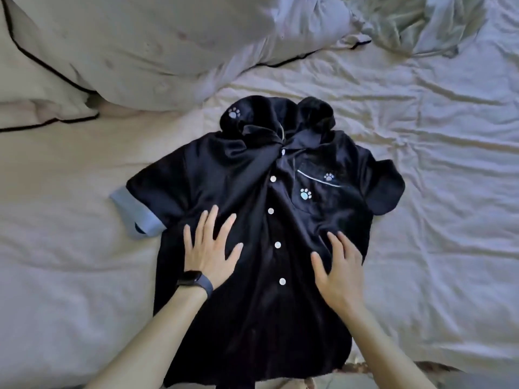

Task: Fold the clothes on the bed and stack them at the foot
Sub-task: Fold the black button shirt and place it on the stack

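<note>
I have the dark navy satin short-sleeved pyjama shirt (247, 175) lying face up and buttoned on the crumpled pale bed sheet (427, 197). Its collar points toward the cream pillow with black piping (140, 46) and its hem is nearest me. My left hand (209, 248), the one with the dark wristband (195, 282), lies open with fingers spread flat on the shirt front beside the row of white buttons. My right hand (337, 270) is open too, fingers straight, pressing the cloth on the other side of the placket. Neither grips anything. My worry is the fabric: it looks slippery, so a smoothing stroke may drag the whole shirt over the sheet instead of flattening it, and folds may slide apart. The collar (280, 122) is twisted and bunched. The sleeve on my right (384, 186) is curled on itself, while the blue-cuffed sleeve (134, 211) lies flat. Folding over those lumps would likely give a lopsided bundle that stacks badly.
</note>
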`<move>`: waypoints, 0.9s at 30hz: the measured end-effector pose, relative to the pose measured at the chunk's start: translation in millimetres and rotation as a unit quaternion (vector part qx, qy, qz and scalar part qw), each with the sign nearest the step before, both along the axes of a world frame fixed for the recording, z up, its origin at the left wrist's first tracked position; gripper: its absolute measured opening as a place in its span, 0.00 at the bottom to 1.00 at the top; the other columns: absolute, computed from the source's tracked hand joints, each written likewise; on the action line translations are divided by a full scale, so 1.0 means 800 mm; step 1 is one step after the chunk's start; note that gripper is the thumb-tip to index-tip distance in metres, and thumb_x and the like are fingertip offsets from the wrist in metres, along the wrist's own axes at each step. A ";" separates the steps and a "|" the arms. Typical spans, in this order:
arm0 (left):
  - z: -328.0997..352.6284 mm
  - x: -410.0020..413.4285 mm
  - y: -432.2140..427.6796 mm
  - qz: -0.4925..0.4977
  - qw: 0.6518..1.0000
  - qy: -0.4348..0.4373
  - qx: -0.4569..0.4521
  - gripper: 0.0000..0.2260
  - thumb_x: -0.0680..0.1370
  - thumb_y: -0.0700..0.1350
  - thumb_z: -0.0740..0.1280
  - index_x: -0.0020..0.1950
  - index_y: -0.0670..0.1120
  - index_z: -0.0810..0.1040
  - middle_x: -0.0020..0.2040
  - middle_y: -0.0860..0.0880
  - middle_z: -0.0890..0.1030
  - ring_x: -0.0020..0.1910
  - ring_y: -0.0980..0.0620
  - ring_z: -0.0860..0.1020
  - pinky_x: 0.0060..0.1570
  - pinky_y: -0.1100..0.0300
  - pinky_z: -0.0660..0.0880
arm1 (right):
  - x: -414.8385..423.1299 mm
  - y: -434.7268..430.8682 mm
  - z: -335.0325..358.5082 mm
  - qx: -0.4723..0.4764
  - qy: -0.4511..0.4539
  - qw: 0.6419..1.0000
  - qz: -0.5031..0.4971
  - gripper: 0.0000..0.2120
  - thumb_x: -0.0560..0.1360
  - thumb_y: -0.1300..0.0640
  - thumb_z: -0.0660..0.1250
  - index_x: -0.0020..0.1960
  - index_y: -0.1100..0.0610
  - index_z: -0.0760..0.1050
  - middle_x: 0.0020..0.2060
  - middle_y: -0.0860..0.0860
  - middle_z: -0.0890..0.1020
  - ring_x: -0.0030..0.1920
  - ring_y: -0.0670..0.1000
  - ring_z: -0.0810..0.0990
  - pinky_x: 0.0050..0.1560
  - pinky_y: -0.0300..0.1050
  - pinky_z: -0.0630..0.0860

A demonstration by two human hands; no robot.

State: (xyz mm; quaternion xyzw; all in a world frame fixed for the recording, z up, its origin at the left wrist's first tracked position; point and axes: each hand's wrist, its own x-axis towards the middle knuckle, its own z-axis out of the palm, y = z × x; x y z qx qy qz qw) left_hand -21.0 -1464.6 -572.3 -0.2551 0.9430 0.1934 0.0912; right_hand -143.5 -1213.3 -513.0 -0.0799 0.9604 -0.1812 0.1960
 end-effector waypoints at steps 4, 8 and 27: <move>0.013 0.152 0.062 0.146 0.987 -0.055 0.028 0.34 0.76 0.64 0.62 0.80 0.56 0.57 0.82 0.46 0.50 0.80 0.40 0.53 0.73 0.32 0.53 | 0.134 0.079 0.000 0.010 -0.113 0.973 -0.203 0.31 0.78 0.49 0.70 0.76 0.62 0.66 0.73 0.59 0.69 0.74 0.60 0.66 0.74 0.57 0.64; 0.031 0.241 0.105 0.382 0.915 -0.094 0.090 0.41 0.72 0.60 0.74 0.78 0.51 0.57 0.78 0.40 0.60 0.75 0.36 0.61 0.70 0.33 0.61 | 0.214 0.146 -0.011 -0.008 -0.208 0.922 -0.326 0.35 0.76 0.48 0.73 0.76 0.61 0.65 0.71 0.60 0.72 0.73 0.62 0.69 0.73 0.61 0.65; 0.042 0.378 0.106 0.401 0.900 -0.039 0.167 0.06 0.83 0.40 0.64 0.57 0.42 0.79 0.52 0.47 0.80 0.53 0.42 0.79 0.56 0.50 0.71 | 0.214 0.359 -0.044 -0.072 -0.064 0.933 -0.346 0.08 0.80 0.53 0.66 0.55 0.57 0.76 0.54 0.59 0.82 0.52 0.58 0.77 0.55 0.48 0.70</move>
